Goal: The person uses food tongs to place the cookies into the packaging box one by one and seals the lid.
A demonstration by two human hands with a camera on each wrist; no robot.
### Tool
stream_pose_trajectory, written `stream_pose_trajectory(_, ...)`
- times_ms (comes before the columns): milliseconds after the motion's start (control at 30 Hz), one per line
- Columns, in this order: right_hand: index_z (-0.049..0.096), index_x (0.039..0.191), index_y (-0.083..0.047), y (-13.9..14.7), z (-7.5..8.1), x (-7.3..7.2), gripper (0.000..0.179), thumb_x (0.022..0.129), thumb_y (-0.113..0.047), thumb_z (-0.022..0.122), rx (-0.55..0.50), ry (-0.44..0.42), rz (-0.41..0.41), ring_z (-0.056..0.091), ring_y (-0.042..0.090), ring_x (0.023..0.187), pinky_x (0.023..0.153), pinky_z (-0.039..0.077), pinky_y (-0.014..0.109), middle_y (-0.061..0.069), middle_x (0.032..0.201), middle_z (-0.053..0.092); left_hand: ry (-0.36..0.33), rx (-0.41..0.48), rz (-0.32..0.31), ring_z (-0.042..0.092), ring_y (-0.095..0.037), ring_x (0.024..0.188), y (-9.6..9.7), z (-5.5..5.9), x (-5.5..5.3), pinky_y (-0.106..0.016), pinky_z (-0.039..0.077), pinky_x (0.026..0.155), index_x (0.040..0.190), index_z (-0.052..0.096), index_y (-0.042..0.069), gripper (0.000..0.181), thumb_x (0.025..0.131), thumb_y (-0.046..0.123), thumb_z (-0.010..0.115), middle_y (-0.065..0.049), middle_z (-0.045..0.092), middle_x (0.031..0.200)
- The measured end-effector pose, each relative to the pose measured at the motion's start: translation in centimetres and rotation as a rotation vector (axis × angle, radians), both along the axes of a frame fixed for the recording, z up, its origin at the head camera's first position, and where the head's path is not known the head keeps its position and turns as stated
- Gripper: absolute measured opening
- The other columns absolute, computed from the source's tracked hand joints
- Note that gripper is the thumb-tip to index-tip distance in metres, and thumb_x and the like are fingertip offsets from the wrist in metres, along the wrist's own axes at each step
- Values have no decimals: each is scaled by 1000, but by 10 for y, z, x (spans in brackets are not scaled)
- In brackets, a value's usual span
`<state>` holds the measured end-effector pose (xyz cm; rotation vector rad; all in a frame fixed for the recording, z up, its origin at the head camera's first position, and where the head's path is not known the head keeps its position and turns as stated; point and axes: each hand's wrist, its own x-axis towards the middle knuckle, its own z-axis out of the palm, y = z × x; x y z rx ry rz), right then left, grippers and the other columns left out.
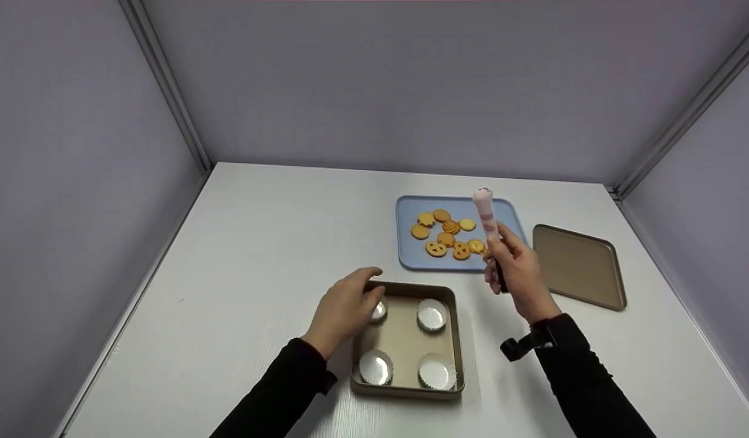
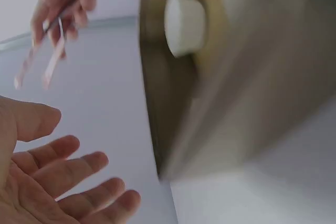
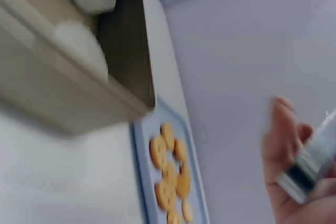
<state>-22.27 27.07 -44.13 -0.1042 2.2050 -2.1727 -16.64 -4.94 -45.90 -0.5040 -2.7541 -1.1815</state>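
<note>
A: Left hand (image 1: 347, 304), where is it?
B: At the 10 o'clock side of the brown baking tin (image 1: 404, 347), partly hiding the 11 o'clock cup in the head view. Grip apart, thumb and fingers separated. Left wrist view shows a gap between fingers and tin wall.

A: Right hand (image 1: 517, 267)?
B: Raised, out toward 2 o'clock from the tin. Grip clamped on the tongs (image 1: 485, 210): dark handle low, pale pink tips aimed just short of 12. Left wrist view shows the two tips parted. Right wrist view blurs the metal end.

A: Inside the tin?
B: Four pale fluted cups (image 1: 432, 315), at 11, 1, 5 and 7 o'clock, well apart, shiny within.

A: Past the tin?
B: Blue tray (image 1: 411, 210) at 1 o'clock. Biscuits (image 1: 446, 240) lie on it in a loose cluster, some touching, a few with holes. In the head view the tongs cross in front of the tray's 3 o'clock side. Flat tan tray (image 1: 578, 267) just beside it, toward 4, set aslant.

A: Surface?
B: White table (image 1: 258, 243); tin and both trays rest on it.
</note>
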Motion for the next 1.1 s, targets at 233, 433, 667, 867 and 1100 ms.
stream_pose_trajectory(233, 30, 162, -9, 33, -11, -7, 75, 103, -49, 55, 290, -4, -98, 44, 7, 57, 45, 38, 20, 5, 100, 52, -171, -24, 108, 70, -38, 102, -24, -18, 6, -54, 56, 91, 149, 50, 4, 53, 102, 26, 61, -26, 68, 125)
stream_pose_trajectory(433, 40, 154, 3, 58, -24, -9, 81, 101, -55, 57, 820, 91, -135, 58, 35, 112, 84, 48, 39, 30, 126, 60, -284, 28, 125, 63, -42, 121, -29, -29, 12, -54, 50, 103, 149, 49, -2, 57, 101, 25, 62, -25, 62, 137)
stream_pose_trajectory(667, 48, 143, 15, 74, -38, -6, 73, 102, -44, 61, 1029, 139, -69, 56, 54, 118, 94, 46, 63, 40, 128, 58, -332, 70, 84, 69, -39, 111, -27, -35, 15, -51, 50, 105, 147, 49, -6, 59, 96, 18, 66, -26, 65, 132)
stream_pose_trajectory(867, 45, 144, 17, 78, -40, -5, 73, 102, -41, 62, 1109, 98, -31, 57, 56, 115, 87, 50, 60, 43, 129, 56, -328, 135, 62, 70, -36, 109, -26, -37, 15, -43, 58, 92, 144, 53, -7, 53, 96, 13, 67, -27, 68, 126)
stream_pose_trajectory(1100, 49, 141, 16, 77, -42, -8, 71, 101, -40, 63, 1157, 70, -2, 53, 58, 120, 96, 46, 67, 43, 132, 54, -276, 119, 50, 69, -39, 112, -25, -39, 15, -48, 56, 96, 138, 61, -3, 46, 95, 11, 68, -26, 71, 120)
